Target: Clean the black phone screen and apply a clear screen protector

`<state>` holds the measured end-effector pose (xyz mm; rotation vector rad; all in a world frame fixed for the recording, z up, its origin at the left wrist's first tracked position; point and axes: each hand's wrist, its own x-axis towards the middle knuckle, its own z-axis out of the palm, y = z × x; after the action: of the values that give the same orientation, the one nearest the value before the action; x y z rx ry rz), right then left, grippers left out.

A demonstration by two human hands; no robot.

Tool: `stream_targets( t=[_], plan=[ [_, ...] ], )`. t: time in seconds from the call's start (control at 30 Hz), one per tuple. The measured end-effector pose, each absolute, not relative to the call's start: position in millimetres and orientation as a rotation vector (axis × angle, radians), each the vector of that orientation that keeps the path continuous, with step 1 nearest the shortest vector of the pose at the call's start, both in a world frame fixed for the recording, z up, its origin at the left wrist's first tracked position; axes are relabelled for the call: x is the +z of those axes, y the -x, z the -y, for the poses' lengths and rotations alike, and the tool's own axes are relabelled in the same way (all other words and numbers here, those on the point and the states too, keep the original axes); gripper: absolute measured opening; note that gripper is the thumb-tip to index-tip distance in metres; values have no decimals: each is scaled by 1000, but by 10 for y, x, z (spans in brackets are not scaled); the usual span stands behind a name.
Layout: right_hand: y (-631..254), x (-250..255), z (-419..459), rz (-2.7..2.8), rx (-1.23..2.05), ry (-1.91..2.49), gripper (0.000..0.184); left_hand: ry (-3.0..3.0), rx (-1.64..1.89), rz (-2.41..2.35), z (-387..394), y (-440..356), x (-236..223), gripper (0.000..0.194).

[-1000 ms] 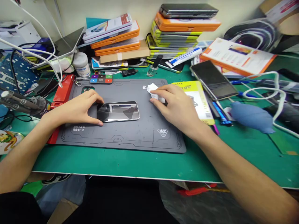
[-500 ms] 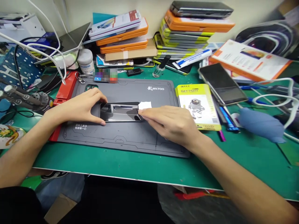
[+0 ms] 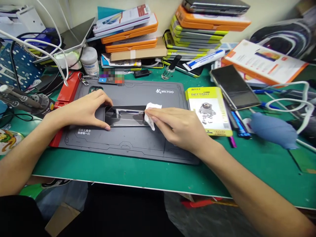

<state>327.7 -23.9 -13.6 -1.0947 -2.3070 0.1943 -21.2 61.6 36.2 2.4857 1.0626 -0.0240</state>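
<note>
Now, from the head camera: the phone (image 3: 125,117) lies shiny side up on the gray mat (image 3: 138,140), just left of the middle of the frame.
Phone slip: it could slide or turn on the mat. A hard push at its right end, with a weak hold at its left end, would cause that.
Phone scratch: a bit of grit under the white tissue (image 3: 149,122) could mark the shiny top. I cannot see if there is any grit.
White tissue trouble: it is thin and crumpled, so rubbing too hard could rip it or leave fluff.
Small bottle (image 3: 168,73): it stands past the mat, near the top middle of the frame. A bump could tip it, and I cannot tell if its cap is tight.
Left hand (image 3: 86,108): it makes a wide curve, thumb on the near long edge and fingers on the far one, gripping the phone's left end.
Right hand (image 3: 181,126): thumb and fingers are pinched together on the white tissue, over the phone's right end. I cannot tell how hard they press.
</note>
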Motion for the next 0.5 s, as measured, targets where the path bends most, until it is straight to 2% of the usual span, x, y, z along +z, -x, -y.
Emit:
stream_targets(
  t=[0.3,0.5],
  plan=[
    [-3261,-164,166,2313,147,1109,40,-2490,-16,-1065,-618,224,344,87],
    [-3290,-94,271,2348,147,1053,32,-2488,-23,-1063,-614,216,351,86]
  ],
)
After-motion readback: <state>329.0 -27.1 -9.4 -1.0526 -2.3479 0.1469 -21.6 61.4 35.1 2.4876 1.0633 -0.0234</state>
